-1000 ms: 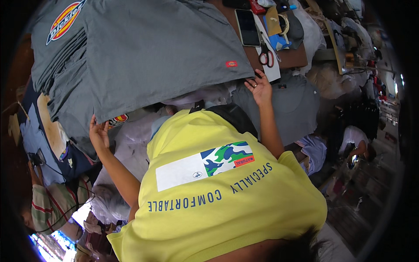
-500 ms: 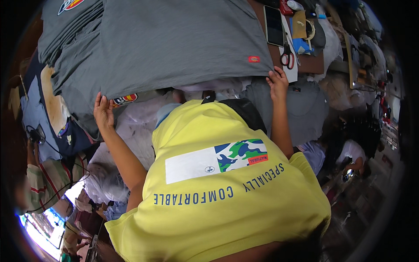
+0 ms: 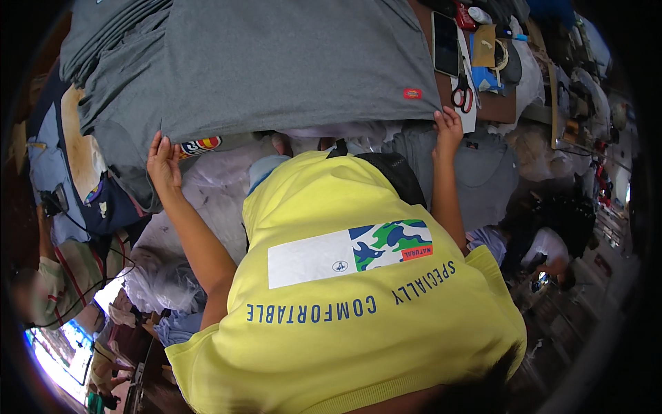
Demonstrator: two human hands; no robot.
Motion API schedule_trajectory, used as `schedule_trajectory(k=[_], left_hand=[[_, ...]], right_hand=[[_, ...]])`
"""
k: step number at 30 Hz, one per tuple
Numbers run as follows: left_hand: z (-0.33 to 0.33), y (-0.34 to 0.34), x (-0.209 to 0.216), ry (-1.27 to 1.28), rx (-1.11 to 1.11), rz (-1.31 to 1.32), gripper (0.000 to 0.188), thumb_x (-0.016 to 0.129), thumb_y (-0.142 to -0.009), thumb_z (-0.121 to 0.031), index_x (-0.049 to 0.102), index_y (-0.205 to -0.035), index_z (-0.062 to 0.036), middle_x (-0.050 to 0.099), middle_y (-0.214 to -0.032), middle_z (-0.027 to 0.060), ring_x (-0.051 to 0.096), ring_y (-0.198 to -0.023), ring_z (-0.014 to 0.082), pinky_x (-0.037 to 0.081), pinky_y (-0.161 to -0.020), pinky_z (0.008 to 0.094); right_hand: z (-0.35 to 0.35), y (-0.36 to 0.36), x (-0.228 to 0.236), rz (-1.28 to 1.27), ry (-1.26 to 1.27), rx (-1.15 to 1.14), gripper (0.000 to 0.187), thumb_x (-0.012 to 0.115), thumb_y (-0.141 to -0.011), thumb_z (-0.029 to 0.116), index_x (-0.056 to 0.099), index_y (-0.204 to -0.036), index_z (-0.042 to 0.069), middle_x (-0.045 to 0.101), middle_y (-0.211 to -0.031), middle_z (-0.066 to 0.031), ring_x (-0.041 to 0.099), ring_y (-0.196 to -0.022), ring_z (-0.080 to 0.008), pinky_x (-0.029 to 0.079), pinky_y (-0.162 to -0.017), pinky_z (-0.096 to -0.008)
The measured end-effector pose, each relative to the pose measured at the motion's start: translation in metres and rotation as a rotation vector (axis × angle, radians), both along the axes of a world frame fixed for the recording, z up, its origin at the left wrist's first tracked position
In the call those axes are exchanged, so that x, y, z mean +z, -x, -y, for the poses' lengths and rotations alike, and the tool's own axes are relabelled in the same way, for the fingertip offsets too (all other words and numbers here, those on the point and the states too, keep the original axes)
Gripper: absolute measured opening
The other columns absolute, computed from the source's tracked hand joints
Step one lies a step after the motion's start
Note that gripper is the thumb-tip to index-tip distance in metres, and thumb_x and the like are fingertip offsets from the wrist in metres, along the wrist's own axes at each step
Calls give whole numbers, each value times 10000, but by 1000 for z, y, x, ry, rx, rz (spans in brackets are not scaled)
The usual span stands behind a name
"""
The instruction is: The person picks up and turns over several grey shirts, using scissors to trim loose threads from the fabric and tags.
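A grey T-shirt (image 3: pixel 296 69) lies spread over the table in front of me, its hem along the near edge and a small red label near its right corner. My left hand (image 3: pixel 165 165) is closed on the hem's left end, fingertips at the cloth edge. At the right corner, my right hand (image 3: pixel 447 132) pinches the hem between thumb and fingers. Both thumbs are partly hidden. Under the left part of the hem, a round printed emblem (image 3: pixel 201 145) shows on another grey garment.
Folded grey garments (image 3: pixel 103 41) are stacked at the far left. On the brown tabletop at right lie a phone (image 3: pixel 445 44), scissors (image 3: pixel 462 95) and a tape roll (image 3: pixel 501 54). More grey cloth (image 3: pixel 476 169) sits right of me. At left, another person's striped sleeve (image 3: pixel 76 276) is near.
The shirt's right corner and my right hand sit slightly farther right in the picture, as do the phone and scissors. Both hands keep the same hold on the hem.
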State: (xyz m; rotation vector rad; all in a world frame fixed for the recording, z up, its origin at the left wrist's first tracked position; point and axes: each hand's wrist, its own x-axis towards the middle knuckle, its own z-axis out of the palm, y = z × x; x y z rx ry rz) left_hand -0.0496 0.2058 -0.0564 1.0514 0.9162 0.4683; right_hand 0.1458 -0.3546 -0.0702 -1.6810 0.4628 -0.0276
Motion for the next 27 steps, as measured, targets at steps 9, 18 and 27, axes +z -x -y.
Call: schedule_trajectory(k=[9, 18, 27], left_hand=[[155, -87, 54, -1444, -707, -77, 353, 616, -729, -71, 577, -1075, -122, 510, -1133, 121, 466, -1060, 297, 355, -912, 418], [199, -87, 10, -1643, -1187, -67, 589, 630, -703, -125, 478, -1222, -360, 351, -1358, 1, 313, -1251, 245, 279, -1000, 438], [194, -88, 10, -1620, -1221, -36, 564, 616, -716, -103, 490, -1217, -328, 350, -1358, 19, 294, -1262, 262, 273, -1006, 451]], right_hand=[[-101, 5, 43, 635, 816, 1089, 294, 590, -708, 66, 608, -992, 139, 543, -977, -60, 505, -945, -244, 383, -849, -356], [-123, 16, 26, 785, 976, 1289, 499, 641, -660, 107, 569, -1119, 291, 500, -1120, 5, 467, -1027, -202, 364, -881, -373], [-131, 17, 33, 739, 977, 1282, 479, 634, -687, 124, 571, -1129, 297, 498, -1118, 18, 457, -1028, -187, 350, -889, -361]])
